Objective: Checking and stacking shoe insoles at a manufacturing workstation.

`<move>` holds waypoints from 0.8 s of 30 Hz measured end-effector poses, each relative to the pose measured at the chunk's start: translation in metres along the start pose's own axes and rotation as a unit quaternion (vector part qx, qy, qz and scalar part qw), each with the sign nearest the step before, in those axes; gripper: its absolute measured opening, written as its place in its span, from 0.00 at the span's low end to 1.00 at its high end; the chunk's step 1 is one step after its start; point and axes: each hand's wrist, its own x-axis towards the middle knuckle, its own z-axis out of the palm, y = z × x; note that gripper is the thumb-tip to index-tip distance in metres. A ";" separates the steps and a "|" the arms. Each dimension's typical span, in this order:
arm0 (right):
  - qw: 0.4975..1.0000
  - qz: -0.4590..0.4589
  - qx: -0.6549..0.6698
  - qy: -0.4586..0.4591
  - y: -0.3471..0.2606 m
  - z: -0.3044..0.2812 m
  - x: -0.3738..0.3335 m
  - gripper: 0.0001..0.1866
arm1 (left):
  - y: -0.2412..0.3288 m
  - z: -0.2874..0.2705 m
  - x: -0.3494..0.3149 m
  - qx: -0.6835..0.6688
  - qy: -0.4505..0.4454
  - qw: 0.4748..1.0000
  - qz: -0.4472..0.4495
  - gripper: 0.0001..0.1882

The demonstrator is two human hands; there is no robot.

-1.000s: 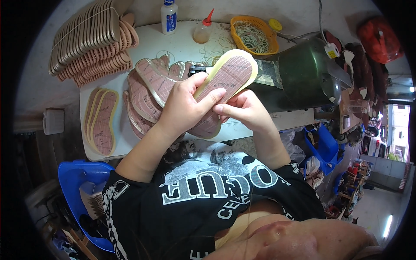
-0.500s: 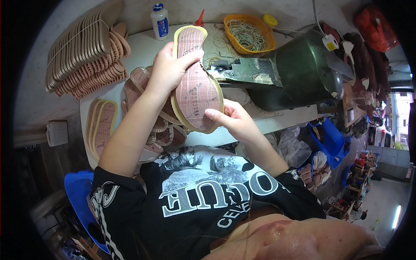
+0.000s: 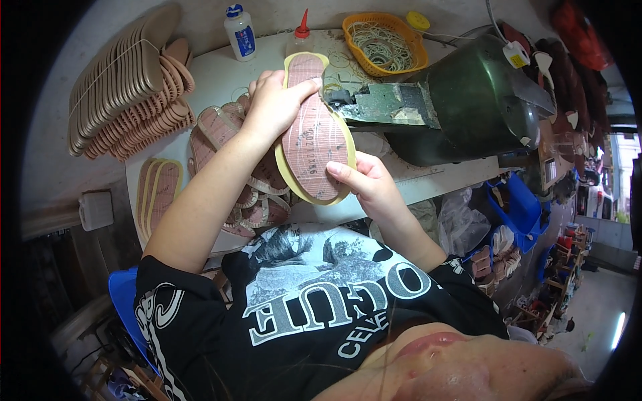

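Between my hands is a pink shoe insole [image 3: 311, 147] with a yellow rim, its inward-curved right edge up against the working head [image 3: 340, 100] of a green machine. My left hand [image 3: 275, 105] grips its narrower far part, thumb pressed on top and fingers underneath. My right hand [image 3: 372, 186] pinches the wide near end at its right edge, thumb above, other fingers partly hidden below. Under my left forearm lies a loose pile of pink insoles [image 3: 267, 208] with pale pleated edges. Farther left, several yellow-rimmed insoles [image 3: 160, 194] overlap on the white table.
The green machine body [image 3: 468, 107] fills the right of the table. Tied stacks of beige soles [image 3: 124, 83] stand far left. At the back are a white bottle [image 3: 241, 37], a red-nozzled bottle [image 3: 301, 40] and a yellow basket [image 3: 354, 53] of cord loops. A blue bin [image 3: 518, 210] sits right.
The insole and both hands have shifted slightly right, and its far end has come nearer to me. Both grips look the same. The whole view has moved a little too.
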 end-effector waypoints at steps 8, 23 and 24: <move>0.999 0.017 0.039 0.030 0.011 -0.010 0.003 0.14 | 0.010 0.002 0.000 0.069 0.063 0.995 0.037 0.31; 0.990 0.041 0.125 0.054 0.020 0.022 0.009 0.18 | -0.030 -0.001 0.039 0.005 -0.035 0.997 -0.064 0.37; 0.990 0.043 0.126 0.053 0.019 0.025 0.013 0.18 | -0.044 0.000 0.047 0.006 -0.035 0.997 -0.066 0.37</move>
